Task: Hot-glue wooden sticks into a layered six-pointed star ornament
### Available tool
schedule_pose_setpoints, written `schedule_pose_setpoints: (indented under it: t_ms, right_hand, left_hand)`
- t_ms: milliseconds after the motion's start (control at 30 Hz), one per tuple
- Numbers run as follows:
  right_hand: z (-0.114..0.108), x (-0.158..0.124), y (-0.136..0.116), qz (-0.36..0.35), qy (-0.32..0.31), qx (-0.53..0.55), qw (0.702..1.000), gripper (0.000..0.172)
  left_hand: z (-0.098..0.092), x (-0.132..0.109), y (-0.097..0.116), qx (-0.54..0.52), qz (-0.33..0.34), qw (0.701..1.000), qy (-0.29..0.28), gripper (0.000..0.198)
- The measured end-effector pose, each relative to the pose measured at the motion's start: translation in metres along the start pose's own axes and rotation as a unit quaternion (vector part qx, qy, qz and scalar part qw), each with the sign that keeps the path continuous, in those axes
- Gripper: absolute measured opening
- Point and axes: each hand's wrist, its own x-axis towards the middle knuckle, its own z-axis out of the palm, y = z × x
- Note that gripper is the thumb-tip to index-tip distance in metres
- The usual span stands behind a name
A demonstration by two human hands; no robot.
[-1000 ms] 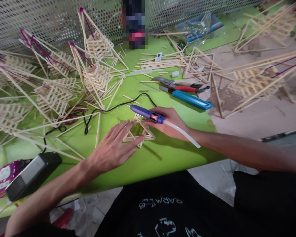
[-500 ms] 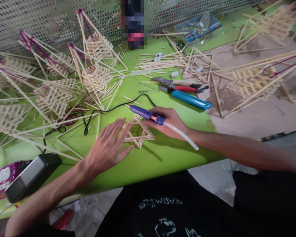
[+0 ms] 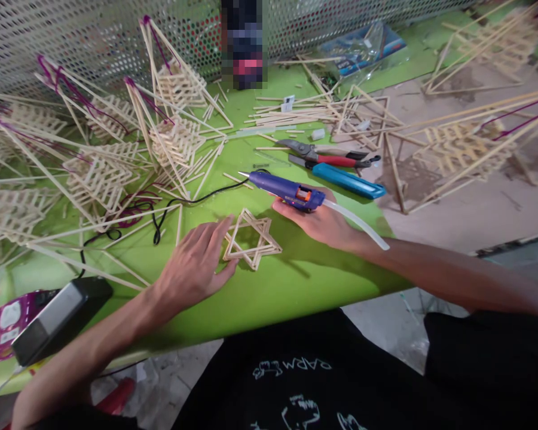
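Note:
A six-pointed star of thin wooden sticks (image 3: 263,243) lies flat on the green table. My left hand (image 3: 192,257) grips its left side, with the thumb at the lower left point and the index finger by the upper left edge. The other fingers are partly hidden behind the index finger. My right hand (image 3: 327,224) is closed around a purple hot glue gun (image 3: 284,190), held above and to the right of the star. Its nozzle points left, clear of the sticks, and a translucent glue stick (image 3: 358,222) sticks out of its back end.
Pyramid-like stick frames with purple thread (image 3: 174,140) crowd the left and back. Pruning shears (image 3: 323,154) and a blue utility knife (image 3: 347,180) lie beyond my right hand, near loose sticks (image 3: 291,116). A black cord (image 3: 206,196) crosses the table. A black-and-grey box (image 3: 63,319) sits front left.
My right hand has lifted the glue gun away from the star, up and to the right. My left hand has drawn back slightly left, its fingers closer together, uncovering more of the star.

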Motion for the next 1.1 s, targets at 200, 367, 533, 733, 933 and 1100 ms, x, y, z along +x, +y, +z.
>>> schedule_pose_setpoints:
  t_ms: [200,367,533,733,933,1100]
  right_hand:
    - [0.004,0.001,0.000,0.007,-0.015,-0.003,1.000,0.027]
    - [0.010,0.002,0.008,-0.002,-0.043,0.013,0.999,0.023]
    - [0.009,0.002,0.008,0.003,-0.024,0.005,1.000,0.021]
    - [0.008,0.002,0.005,0.002,0.001,-0.011,1.000,0.027]
    - [0.008,0.001,0.005,-0.003,0.000,-0.021,1.000,0.026]
    - [0.008,0.000,0.003,0.004,-0.009,0.000,1.000,0.019]
  left_hand:
    - [-0.001,0.001,-0.001,-0.004,-0.016,1.000,-0.018,0.076]
    - [0.004,-0.001,0.000,-0.019,-0.016,1.000,0.001,0.078]
    - [0.007,-0.001,0.003,-0.004,-0.031,0.999,0.015,0.081]
    - [0.014,-0.001,0.005,0.024,-0.037,0.997,0.057,0.087]
    - [0.011,-0.001,0.008,-0.011,-0.051,0.997,0.051,0.093]
    - [0.009,-0.002,0.007,-0.016,-0.057,0.997,0.057,0.079]
